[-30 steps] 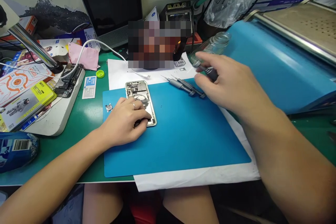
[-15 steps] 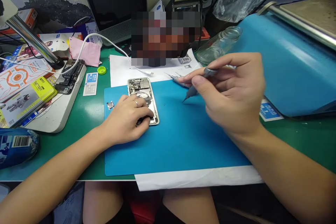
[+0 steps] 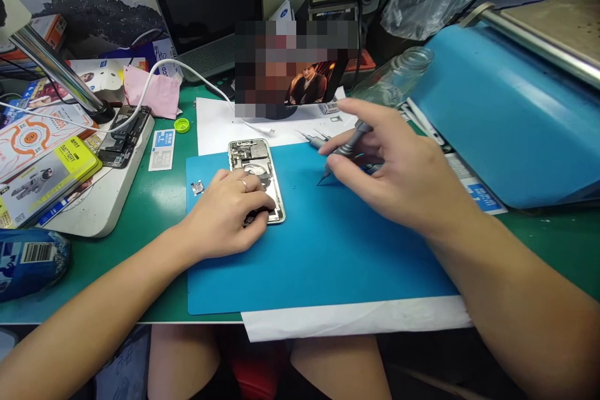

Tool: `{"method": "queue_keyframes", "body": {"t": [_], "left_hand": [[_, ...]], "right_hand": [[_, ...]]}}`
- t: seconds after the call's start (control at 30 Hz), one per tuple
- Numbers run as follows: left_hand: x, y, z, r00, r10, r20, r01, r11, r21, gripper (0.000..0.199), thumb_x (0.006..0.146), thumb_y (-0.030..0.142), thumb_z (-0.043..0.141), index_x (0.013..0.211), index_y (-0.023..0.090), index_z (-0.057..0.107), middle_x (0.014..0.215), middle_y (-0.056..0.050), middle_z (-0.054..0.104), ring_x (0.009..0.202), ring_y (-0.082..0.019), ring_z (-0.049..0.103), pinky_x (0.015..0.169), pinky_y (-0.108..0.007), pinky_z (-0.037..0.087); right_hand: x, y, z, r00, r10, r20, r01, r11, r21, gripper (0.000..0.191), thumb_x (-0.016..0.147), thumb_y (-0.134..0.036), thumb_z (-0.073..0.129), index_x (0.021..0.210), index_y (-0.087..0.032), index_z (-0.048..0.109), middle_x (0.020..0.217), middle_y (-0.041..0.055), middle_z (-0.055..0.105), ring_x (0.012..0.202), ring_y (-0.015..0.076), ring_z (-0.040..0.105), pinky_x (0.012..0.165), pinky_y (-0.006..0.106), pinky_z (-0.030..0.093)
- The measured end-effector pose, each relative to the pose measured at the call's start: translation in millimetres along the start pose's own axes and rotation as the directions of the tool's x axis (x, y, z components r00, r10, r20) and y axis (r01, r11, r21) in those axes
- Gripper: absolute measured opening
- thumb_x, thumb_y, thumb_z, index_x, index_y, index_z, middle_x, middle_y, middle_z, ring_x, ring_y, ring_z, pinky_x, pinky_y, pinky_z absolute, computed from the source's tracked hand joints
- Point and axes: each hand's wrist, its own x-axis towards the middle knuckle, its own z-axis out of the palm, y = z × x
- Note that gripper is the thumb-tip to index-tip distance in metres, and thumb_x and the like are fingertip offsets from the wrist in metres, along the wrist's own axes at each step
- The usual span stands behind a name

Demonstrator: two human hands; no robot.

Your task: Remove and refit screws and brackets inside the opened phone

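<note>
An opened smartphone [image 3: 274, 184] lies on the blue mat [image 3: 304, 256], its inner parts exposed. My left hand [image 3: 229, 209] rests over its lower half, fingers curled and closed on it, and hides part of the inside. In my right hand [image 3: 398, 169] is a slim grey precision screwdriver [image 3: 349, 145], pinched between thumb and fingers. Its tip points down close to the mat, to the right of the phone. A small metal phone part [image 3: 197, 187] sits left of the phone. Partly behind my right hand, another thin-tipped tool [image 3: 310, 137] lies on the mat's far edge.
White cable [image 3: 162, 62] arches over the left side. Boxes [image 3: 56, 178] and another opened phone [image 3: 122, 137] lie on a white stand. A propped screen [image 3: 307, 82], partly blurred out, and a glass jar [image 3: 398, 78] stand behind. A blue sheet [image 3: 506, 119] bulges at right.
My right hand has shifted a little to the left and lowered, turning the screwdriver more upright, with its tip nearer the phone. My left hand stays on the phone.
</note>
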Motion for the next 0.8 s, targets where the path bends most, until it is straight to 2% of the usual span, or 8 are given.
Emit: {"method": "queue_keyframes", "body": {"t": [0.1, 0.2, 0.43, 0.8], "left_hand": [[0.1, -0.2, -0.5, 1.0, 0.006, -0.005, -0.006, 1.0, 0.003, 0.022, 0.093, 0.022, 0.052, 0.1, 0.021, 0.074, 0.094, -0.005, 0.068, 0.092, -0.022, 0.059, 0.078, -0.04, 0.033], [0.1, 0.0, -0.2, 1.0, 0.004, -0.006, -0.004, 1.0, 0.001, 0.023, 0.094, 0.022, 0.052, 0.1, 0.021, 0.074, 0.094, -0.005, 0.068, 0.092, -0.022, 0.059, 0.079, -0.04, 0.033], [-0.6, 0.9, 1.9, 1.0, 0.006, -0.025, -0.006, 1.0, -0.007, 0.022, 0.095, 0.023, 0.053, 0.102, 0.02, 0.074, 0.093, -0.004, 0.068, 0.093, -0.022, 0.06, 0.079, -0.039, 0.033], [0.0, 0.1, 0.4, 1.0, 0.009, -0.026, -0.009, 1.0, -0.005, 0.022, 0.096, 0.023, 0.053, 0.101, 0.02, 0.074, 0.093, -0.004, 0.068, 0.092, -0.021, 0.059, 0.078, -0.039, 0.033]], "right_hand": [[0.2, 1.7, 3.8, 0.995, 0.069, -0.067, -0.056, 0.981, 0.185, 0.06, 0.087, -0.023, 0.069, 0.141, -0.031, 0.044, 0.096, 0.0031, 0.074, 0.075, 0.0236, 0.071, 0.056, 0.035, 0.055], [-2.4, -3.0, 8.2, 0.995, 0.039, -0.092, -0.008, 0.949, 0.316, 0.046, 0.088, -0.02, 0.07, 0.127, -0.03, 0.048, 0.09, 0.0, 0.072, 0.073, 0.0202, 0.072, 0.063, 0.034, 0.059], [-7.8, -5.9, 18.6, 0.989, -0.12, -0.083, 0.141, 0.932, 0.334, 0.042, 0.086, -0.018, 0.071, 0.12, -0.031, 0.051, 0.09, -0.0025, 0.07, 0.078, 0.0187, 0.074, 0.056, 0.028, 0.058], [-5.0, 3.5, 22.6, 0.988, -0.13, -0.078, 0.148, 0.941, 0.304, 0.044, 0.086, -0.016, 0.071, 0.122, -0.03, 0.05, 0.093, -0.003, 0.071, 0.08, 0.0157, 0.074, 0.062, 0.027, 0.058]]}}
